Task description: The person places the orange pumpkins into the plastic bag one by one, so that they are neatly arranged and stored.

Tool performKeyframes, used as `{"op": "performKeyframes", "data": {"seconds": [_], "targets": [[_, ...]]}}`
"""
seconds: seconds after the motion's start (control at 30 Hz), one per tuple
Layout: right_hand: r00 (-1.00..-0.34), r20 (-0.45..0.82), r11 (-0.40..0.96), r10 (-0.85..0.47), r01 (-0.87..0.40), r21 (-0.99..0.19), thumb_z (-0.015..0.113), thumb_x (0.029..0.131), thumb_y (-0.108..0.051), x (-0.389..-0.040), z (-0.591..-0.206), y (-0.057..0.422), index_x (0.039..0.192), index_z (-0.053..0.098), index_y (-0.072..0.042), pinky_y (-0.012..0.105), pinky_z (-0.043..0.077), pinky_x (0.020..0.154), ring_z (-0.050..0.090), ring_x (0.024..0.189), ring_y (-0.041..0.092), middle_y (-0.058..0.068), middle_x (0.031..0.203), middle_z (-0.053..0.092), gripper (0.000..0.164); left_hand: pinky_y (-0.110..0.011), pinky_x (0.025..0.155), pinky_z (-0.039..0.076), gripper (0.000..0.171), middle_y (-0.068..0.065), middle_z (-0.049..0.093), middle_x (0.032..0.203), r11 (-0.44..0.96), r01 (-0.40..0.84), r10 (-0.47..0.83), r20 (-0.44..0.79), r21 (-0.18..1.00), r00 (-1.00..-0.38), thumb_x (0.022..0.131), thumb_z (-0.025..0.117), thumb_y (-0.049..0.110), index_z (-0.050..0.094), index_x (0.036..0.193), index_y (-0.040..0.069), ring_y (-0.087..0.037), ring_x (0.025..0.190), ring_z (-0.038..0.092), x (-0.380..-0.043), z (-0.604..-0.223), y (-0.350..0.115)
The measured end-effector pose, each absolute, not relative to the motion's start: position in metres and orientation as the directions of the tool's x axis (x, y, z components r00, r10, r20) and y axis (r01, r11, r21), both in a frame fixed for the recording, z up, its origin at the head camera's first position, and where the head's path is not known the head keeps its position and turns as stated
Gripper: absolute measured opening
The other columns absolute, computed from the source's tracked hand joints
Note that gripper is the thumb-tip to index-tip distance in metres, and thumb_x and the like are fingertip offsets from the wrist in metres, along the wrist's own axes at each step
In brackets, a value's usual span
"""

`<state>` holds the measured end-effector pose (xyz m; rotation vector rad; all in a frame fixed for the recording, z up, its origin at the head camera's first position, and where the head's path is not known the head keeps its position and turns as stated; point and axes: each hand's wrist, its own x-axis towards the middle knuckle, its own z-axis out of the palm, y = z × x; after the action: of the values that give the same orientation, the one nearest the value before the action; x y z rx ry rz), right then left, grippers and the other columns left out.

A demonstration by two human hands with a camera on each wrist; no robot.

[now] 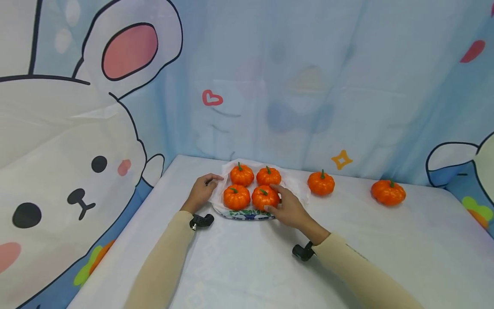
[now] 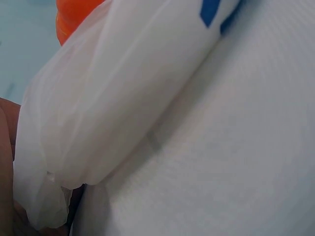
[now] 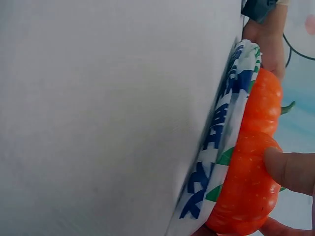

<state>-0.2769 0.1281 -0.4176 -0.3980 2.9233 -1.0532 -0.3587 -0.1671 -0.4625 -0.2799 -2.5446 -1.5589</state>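
A white plastic bag (image 1: 251, 214) with blue and green print lies on the table, and several small orange pumpkins with green stems rest on it. My left hand (image 1: 202, 192) pinches the bag's left edge; in the left wrist view the thin plastic (image 2: 98, 108) gathers at the fingers, which are mostly out of frame. My right hand (image 1: 289, 209) grips the front right pumpkin (image 1: 264, 198), its thumb on the near side and fingers over the far side. Beside that one sits the front left pumpkin (image 1: 236, 197). Behind them are a back left pumpkin (image 1: 242, 175) and a back right pumpkin (image 1: 268, 176).
To the right of the bag, one pumpkin (image 1: 321, 183) stands on the white tablecloth (image 1: 239, 266), and another pumpkin (image 1: 388, 192) lies farther right, tilted. A blue cartoon-printed curtain (image 1: 247, 124) hangs behind the table and along its left side.
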Motion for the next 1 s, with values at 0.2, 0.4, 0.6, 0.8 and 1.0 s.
{"op": "performKeyframes", "data": {"seconds": [0.2, 0.4, 0.6, 0.8, 1.0], "targets": [[-0.968, 0.051, 0.770, -0.246, -0.228, -0.596, 0.071, 0.089, -0.023, -0.283, -0.422, 0.129, 0.149, 0.036, -0.003, 0.053, 0.043, 0.109, 0.050, 0.130, 0.036, 0.020, 0.149, 0.045, 0.073, -0.048, 0.116, 0.035, 0.023, -0.011, 0.064, 0.131, 0.441, 0.221, 0.084, 0.205, 0.870, -0.975, 0.098, 0.052, 0.011, 0.072, 0.111, 0.012, -0.028, 0.134, 0.050, -0.358, -0.461, -0.165], [-0.964, 0.074, 0.767, -0.256, -0.249, -0.591, 0.070, 0.090, -0.027, -0.274, -0.412, 0.138, 0.151, 0.034, -0.006, 0.052, 0.050, 0.099, 0.052, 0.127, 0.040, 0.022, 0.150, 0.041, 0.074, -0.048, 0.116, 0.035, 0.023, -0.011, 0.064, 0.131, 0.445, 0.227, 0.081, 0.213, 0.866, -0.974, 0.099, 0.052, 0.011, 0.072, 0.111, 0.013, -0.028, 0.134, 0.050, -0.359, -0.462, -0.166], [-0.960, 0.135, 0.762, -0.246, -0.278, -0.585, 0.069, 0.090, -0.026, -0.239, -0.405, 0.151, 0.152, 0.034, -0.011, 0.051, 0.055, 0.093, 0.052, 0.129, 0.042, 0.021, 0.151, 0.040, 0.072, -0.048, 0.116, 0.035, 0.023, -0.010, 0.063, 0.131, 0.445, 0.217, 0.090, 0.197, 0.869, -0.976, 0.100, 0.052, 0.014, 0.071, 0.112, 0.013, -0.028, 0.134, 0.050, -0.358, -0.462, -0.168], [-0.964, 0.147, 0.752, -0.221, -0.265, -0.604, 0.069, 0.091, -0.026, -0.216, -0.407, 0.162, 0.152, 0.035, -0.013, 0.049, 0.056, 0.091, 0.054, 0.129, 0.040, 0.018, 0.152, 0.040, 0.071, -0.048, 0.116, 0.035, 0.023, -0.009, 0.063, 0.132, 0.459, 0.201, 0.086, 0.182, 0.865, -0.980, 0.100, 0.051, 0.014, 0.071, 0.112, 0.014, -0.028, 0.133, 0.050, -0.357, -0.463, -0.172], [-0.958, 0.238, 0.764, -0.161, -0.273, -0.584, 0.068, 0.092, -0.021, -0.213, -0.408, 0.191, 0.148, 0.040, -0.006, 0.053, 0.055, 0.091, 0.055, 0.125, 0.042, 0.021, 0.148, 0.044, 0.064, -0.049, 0.116, 0.035, 0.024, -0.010, 0.062, 0.133, 0.474, 0.208, 0.089, 0.188, 0.856, -0.978, 0.100, 0.051, 0.014, 0.071, 0.113, 0.015, -0.028, 0.135, 0.049, -0.356, -0.462, -0.169]]}}
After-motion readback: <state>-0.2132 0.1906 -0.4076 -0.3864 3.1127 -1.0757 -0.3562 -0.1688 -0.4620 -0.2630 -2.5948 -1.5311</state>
